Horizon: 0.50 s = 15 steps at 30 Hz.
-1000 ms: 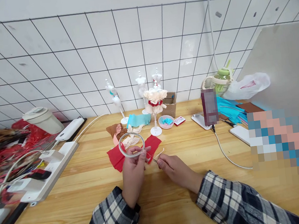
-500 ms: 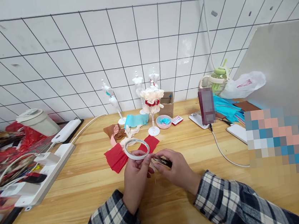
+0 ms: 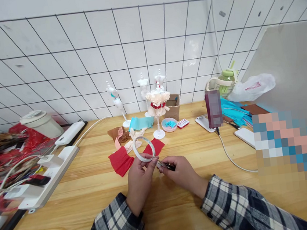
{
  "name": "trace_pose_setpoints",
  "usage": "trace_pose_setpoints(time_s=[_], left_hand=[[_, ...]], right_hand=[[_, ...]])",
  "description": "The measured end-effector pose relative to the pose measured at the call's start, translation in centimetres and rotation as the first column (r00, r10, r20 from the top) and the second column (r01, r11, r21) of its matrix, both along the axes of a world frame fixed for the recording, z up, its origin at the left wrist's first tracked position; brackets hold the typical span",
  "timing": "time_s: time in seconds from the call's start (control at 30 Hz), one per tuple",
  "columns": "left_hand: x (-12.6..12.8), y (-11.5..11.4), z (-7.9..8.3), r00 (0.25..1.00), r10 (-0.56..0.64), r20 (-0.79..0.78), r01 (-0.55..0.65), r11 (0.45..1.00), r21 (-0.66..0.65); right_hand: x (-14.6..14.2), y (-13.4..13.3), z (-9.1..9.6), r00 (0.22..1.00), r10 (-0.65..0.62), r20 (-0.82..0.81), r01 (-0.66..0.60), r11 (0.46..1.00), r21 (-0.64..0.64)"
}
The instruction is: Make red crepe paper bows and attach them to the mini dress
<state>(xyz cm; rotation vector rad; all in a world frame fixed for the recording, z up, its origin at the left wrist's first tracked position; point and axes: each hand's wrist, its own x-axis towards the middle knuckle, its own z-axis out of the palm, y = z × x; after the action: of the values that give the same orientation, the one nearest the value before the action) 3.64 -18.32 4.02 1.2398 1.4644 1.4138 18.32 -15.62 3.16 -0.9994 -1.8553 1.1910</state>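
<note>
White tape roll (image 3: 152, 149) ×1, left hand (image 3: 139, 179) | dark tool (image 3: 167, 165) ×1, right hand (image 3: 184, 175)

I can read no lettering from here. The small red box (image 3: 183, 123) near the back edge of the desk (image 3: 96, 195) bears a white patch too small to read, and the red print on the plastic bag (image 3: 252, 86) at the right is blurred.

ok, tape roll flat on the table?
No, the left hand holds the tape roll tilted, off the table; the right hand grips a dark tool.
</note>
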Motion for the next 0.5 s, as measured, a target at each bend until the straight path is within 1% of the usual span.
trace_pose_setpoints(time_s=[0.07,0.17,0.27,0.37,0.43,0.5], left_hand=[[-0.22,0.12,-0.11,1.000,-0.008,0.017,0.008,1.000,0.005],[-0.21,0.09,0.05,0.996,-0.031,0.085,0.035,0.998,-0.051],[-0.03,-0.02,0.27,0.993,0.031,0.116,-0.022,0.997,-0.078],[0.03,-0.03,0.30,0.983,0.081,0.167,-0.067,0.994,-0.087],[-0.03,0.00,0.24,0.971,0.061,0.232,-0.037,0.994,-0.106],[-0.09,0.03,0.17,0.946,0.000,0.323,0.043,0.991,-0.124]], right_hand=[[0.13,0.28,-0.08,0.999,0.046,-0.017,-0.046,0.998,-0.053],[0.24,0.46,-0.15,0.989,0.109,-0.103,-0.122,0.983,-0.135],[0.21,0.31,-0.15,0.981,0.082,-0.174,-0.119,0.970,-0.213],[0.21,0.18,-0.19,0.985,0.083,-0.151,-0.120,0.960,-0.254],[0.27,0.24,-0.30,0.984,0.122,-0.132,-0.153,0.953,-0.260],[0.37,0.39,-0.43,0.982,0.142,-0.125,-0.169,0.955,-0.244]])
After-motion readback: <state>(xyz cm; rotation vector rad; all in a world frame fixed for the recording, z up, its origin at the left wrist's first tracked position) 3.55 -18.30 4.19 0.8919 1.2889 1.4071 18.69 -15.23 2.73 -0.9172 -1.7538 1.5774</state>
